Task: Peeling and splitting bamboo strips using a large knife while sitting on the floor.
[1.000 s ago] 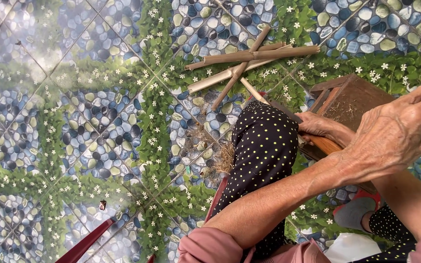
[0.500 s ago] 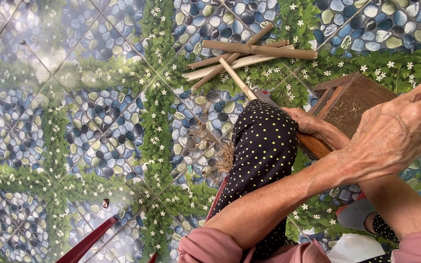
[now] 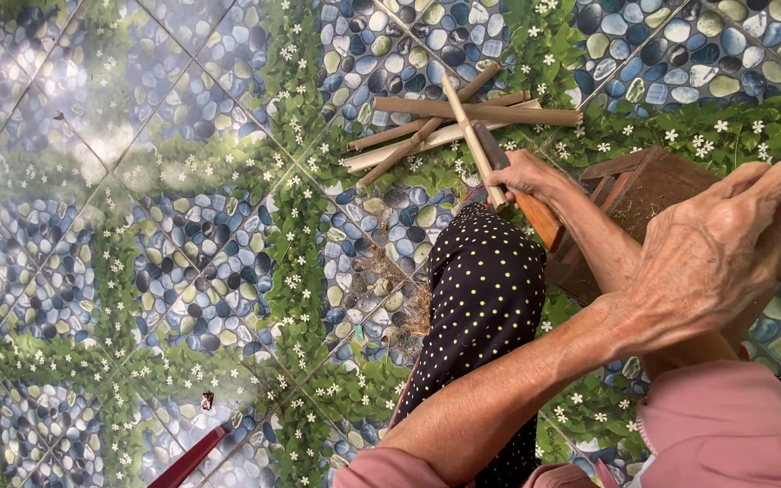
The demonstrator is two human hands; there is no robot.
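Several split brown bamboo sticks (image 3: 463, 117) lie piled on the pebble-patterned floor tiles (image 3: 183, 226). The right hand (image 3: 531, 176) pinches one pale thin bamboo strip (image 3: 469, 136) above them. The left hand (image 3: 716, 262) hangs empty, fingers loosely curled. Splitting appears partly done.

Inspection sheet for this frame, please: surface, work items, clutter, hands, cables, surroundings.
Surface: tiled floor printed with pebbles, leaves and white flowers.
Job's things: pale stick crossing a small pile of bamboo sticks; wooden box.
Clutter: dry fibre scraps on the floor; red object at the bottom edge.
Grippers: right hand grips the pale stick; left hand hovers over the wooden box, grip unclear.
Cables: nothing seen.
Surroundings: dotted dark trouser leg; pink sleeve.
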